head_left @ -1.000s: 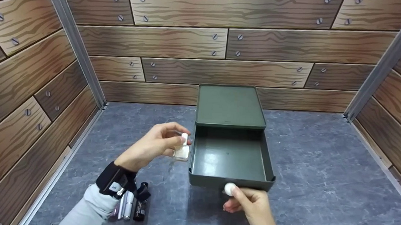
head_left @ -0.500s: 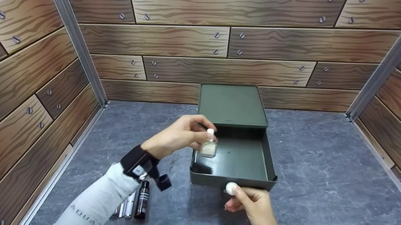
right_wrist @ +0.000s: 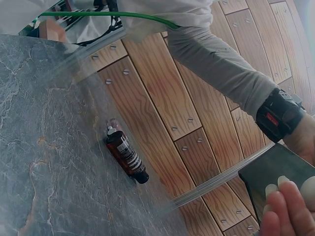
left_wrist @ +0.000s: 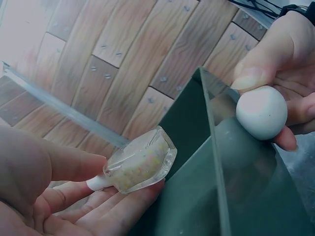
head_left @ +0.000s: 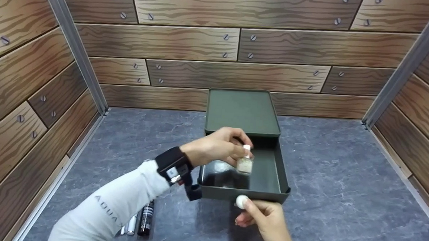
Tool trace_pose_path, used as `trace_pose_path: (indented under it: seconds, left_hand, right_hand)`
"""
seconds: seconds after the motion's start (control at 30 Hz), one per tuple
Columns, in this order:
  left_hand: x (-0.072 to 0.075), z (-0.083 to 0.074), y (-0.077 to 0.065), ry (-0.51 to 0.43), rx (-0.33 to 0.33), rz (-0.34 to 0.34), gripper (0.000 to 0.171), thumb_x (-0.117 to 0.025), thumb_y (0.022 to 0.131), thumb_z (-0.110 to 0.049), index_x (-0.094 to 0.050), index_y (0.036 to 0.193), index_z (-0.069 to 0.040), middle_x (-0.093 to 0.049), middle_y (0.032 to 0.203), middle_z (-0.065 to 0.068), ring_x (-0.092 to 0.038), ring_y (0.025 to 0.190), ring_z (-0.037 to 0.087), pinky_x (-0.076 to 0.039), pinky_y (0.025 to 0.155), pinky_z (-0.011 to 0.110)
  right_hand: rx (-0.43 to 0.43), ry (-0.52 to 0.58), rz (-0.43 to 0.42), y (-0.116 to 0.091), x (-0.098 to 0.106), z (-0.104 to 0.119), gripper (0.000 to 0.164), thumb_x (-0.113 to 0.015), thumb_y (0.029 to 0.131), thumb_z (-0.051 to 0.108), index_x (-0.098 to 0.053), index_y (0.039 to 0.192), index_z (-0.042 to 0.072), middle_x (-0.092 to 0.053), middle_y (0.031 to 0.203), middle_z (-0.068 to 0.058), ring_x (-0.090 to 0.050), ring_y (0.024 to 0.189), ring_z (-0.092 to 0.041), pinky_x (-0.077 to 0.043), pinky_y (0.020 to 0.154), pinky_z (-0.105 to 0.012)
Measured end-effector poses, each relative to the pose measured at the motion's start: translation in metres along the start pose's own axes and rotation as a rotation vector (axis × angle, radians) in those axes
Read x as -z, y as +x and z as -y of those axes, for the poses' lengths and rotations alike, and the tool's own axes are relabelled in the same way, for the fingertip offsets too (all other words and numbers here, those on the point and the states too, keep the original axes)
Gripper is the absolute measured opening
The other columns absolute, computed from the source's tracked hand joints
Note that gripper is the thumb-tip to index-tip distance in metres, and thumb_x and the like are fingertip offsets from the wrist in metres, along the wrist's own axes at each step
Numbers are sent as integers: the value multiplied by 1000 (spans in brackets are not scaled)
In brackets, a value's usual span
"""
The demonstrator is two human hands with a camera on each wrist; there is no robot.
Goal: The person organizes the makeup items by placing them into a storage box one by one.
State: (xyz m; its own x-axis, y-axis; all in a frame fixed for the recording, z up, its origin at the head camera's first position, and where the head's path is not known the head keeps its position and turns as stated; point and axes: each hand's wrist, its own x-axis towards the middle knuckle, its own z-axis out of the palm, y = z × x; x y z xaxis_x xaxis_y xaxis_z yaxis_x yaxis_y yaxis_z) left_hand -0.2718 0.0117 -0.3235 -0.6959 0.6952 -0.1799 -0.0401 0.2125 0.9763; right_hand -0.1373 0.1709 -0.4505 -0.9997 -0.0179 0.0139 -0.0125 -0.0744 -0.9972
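Note:
My left hand (head_left: 222, 147) holds a small nail polish bottle (head_left: 245, 165) by its white cap, over the pulled-out drawer (head_left: 217, 192) of a dark green box (head_left: 243, 111). In the left wrist view the clear glass of the bottle shows pale contents with coloured specks, and the thumb and fingers pinch it at the cap end. At the drawer's front, my right hand (head_left: 264, 218) pinches a round white knob (head_left: 242, 201) between thumb and fingers. The drawer's bare floor shows around the left hand, which covers part of it.
A black bottle (head_left: 146, 218) with a printed label lies on the grey marbled surface at the front left, next to slim white-and-silver tubes (head_left: 131, 225), partly behind the left sleeve (head_left: 120, 200). Wood-patterned walls (head_left: 189, 44) enclose the back and both sides.
My left hand has carried the nail polish bottle rightward, from beside the drawer's left wall to over its inside. My right hand keeps its hold on the knob, and the drawer stays pulled out.

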Motion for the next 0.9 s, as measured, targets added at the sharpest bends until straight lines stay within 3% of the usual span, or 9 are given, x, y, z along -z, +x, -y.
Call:
trace_pose_path:
  seconds: [0.17, 0.5, 0.73, 0.9]
  left_hand:
    - [-7, -2, 13, -22, 50, 15, 30, -61, 93, -1, -53, 121, 5, -67, 102, 10, -68, 82, 17, -59, 69, 27]
    - [-12, -4, 30, -19, 166, 3, 26, -57, 95, 0, -52, 120, 5, -65, 92, 8, -66, 77, 18, -58, 64, 28]
    - [-18, 1, 43, -10, 225, -10, 10, -61, 92, 2, -57, 99, -2, -67, 82, 8, -64, 66, 15, -57, 59, 26]
    - [-22, 3, 48, 16, 244, -21, 13, -65, 90, 3, -54, 93, -4, -65, 83, 6, -62, 66, 15, -57, 59, 24]
  right_hand:
    - [-1, -5, -18, 0, 1, 0, 25, -60, 96, 12, -71, 90, -10, -70, 59, 3, -69, 58, -14, -59, 60, -32]
    - [10, 6, -6, 1, 0, -2, 24, -59, 97, 11, -71, 91, -9, -70, 59, 3, -70, 58, -14, -60, 60, -32]
    - [6, -1, -8, 1, -1, -2, 31, -59, 97, 11, -65, 96, -20, -70, 59, 3, -70, 58, -14, -60, 60, -33]
    - [32, 5, 14, 0, -1, -1, 29, -58, 97, 10, -66, 95, -18, -70, 60, 4, -70, 58, -13, -60, 60, -32]
